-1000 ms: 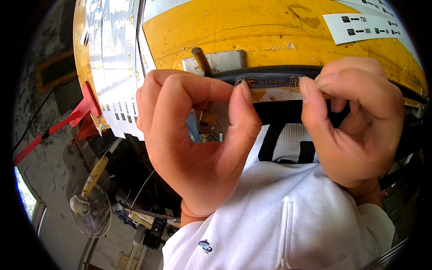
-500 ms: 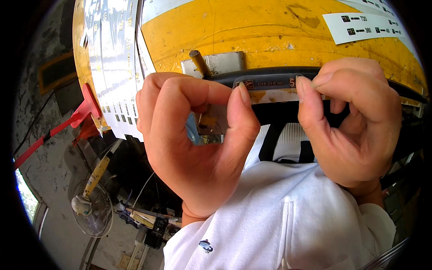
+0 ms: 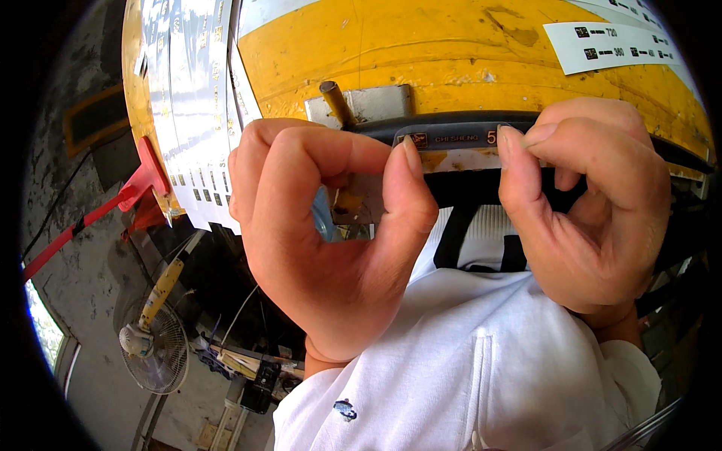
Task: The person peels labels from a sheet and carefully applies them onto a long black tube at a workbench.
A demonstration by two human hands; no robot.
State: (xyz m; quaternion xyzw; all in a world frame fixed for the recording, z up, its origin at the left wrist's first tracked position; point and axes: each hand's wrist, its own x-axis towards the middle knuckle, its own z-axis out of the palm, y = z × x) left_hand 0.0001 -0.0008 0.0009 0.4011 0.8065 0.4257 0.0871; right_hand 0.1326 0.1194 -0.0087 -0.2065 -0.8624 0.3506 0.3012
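Note:
A narrow clear sticker (image 3: 455, 139) with small gold print is stretched between my two hands. My left hand (image 3: 323, 225) pinches its left end between thumb and forefinger. At the other end, the thumb and forefinger of my right hand (image 3: 594, 210) are pinched together. Behind the sticker runs a long, smooth black bar (image 3: 451, 119), slightly curved and tapering to the right. The sticker overlaps the bar's near side; I cannot tell whether it is touching. My fingers cover both sticker ends and parts of the bar.
A metal peg (image 3: 337, 104) and plate (image 3: 385, 102) sit on the worn yellow tabletop (image 3: 429, 45). Printed sticker sheets lie on the left (image 3: 184, 98) and a white strip (image 3: 609, 46) at the far right. A red-handled tool (image 3: 143, 177) and a fan (image 3: 154, 346) are beyond the left edge.
Both hands keep their pinch. Hands and sticker appear very slightly farther right in the picture, as do the peg and plate.

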